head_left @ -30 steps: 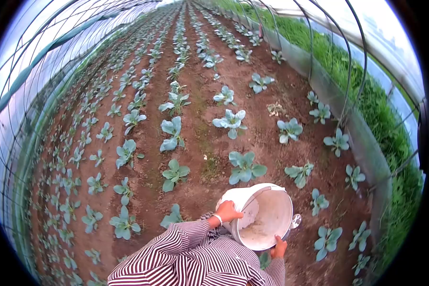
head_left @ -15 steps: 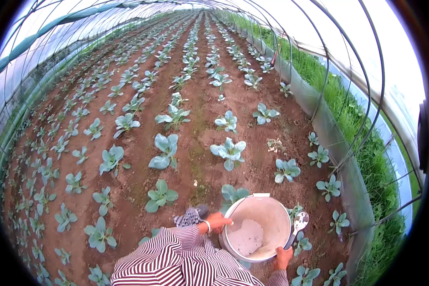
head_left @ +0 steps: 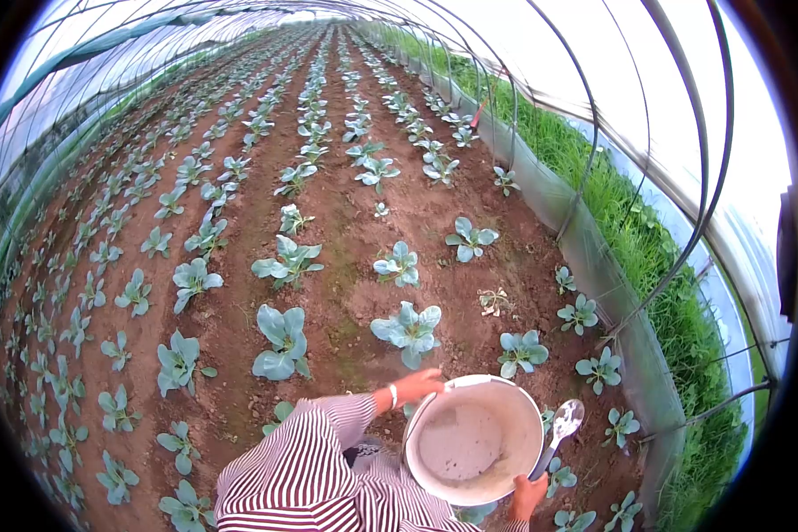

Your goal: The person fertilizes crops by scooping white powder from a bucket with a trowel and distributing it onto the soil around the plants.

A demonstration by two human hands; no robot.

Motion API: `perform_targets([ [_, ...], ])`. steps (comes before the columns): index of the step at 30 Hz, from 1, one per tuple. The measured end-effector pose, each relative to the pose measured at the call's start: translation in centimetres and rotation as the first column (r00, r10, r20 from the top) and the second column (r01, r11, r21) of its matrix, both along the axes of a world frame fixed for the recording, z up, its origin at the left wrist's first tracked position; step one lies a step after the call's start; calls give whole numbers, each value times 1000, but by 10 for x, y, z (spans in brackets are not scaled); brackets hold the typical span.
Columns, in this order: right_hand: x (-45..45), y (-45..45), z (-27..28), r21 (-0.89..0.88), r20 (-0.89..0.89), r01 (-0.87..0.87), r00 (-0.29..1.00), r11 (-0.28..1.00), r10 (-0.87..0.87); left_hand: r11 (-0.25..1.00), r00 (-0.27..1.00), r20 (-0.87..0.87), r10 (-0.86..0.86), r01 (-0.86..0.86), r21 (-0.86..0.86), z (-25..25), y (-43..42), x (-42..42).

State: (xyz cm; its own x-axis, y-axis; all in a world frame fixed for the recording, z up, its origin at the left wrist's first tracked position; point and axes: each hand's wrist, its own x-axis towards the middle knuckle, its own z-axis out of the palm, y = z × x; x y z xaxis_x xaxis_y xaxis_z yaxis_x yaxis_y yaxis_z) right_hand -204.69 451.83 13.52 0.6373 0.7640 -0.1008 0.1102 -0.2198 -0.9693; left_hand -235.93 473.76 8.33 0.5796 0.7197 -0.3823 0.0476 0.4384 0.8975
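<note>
Your left hand (head_left: 415, 387) touches the whitish bucket (head_left: 516, 430) at its upper-left rim, grip too unclear to call, the bucket mouth-up right before you, and your right hand (head_left: 528, 496) is clasping the white-smeared spoon (head_left: 566, 422) by its dark handle!

Site: plastic-covered growing tunnel, cultivated ground inside. Evidence: curved hoops (head_left: 700, 220) arch high above the hands (head_left: 414, 387); pale film sheeting (head_left: 747, 257) stretches along them. Ahead of the hands, brown soil (head_left: 532, 266) carries long rows of leafy blue-green plants (head_left: 407, 332). Right of the hands: low pale barrier (head_left: 652, 381), dense grass (head_left: 629, 213) beyond it.
</note>
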Motion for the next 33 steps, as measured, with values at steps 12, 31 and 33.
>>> perform_targets([
  [12,23,50,-50,-61,-324,11,946,998,-30,864,854,-520,25,243,441,91,36,30],
  [31,-69,-10,-65,-435,-123,-481,869,761,478,914,725,-689,-10,287,288,89,0,23],
  [33,-95,8,-114,-498,-84,-484,853,719,516,913,742,-670,-5,277,300,86,-6,23],
])
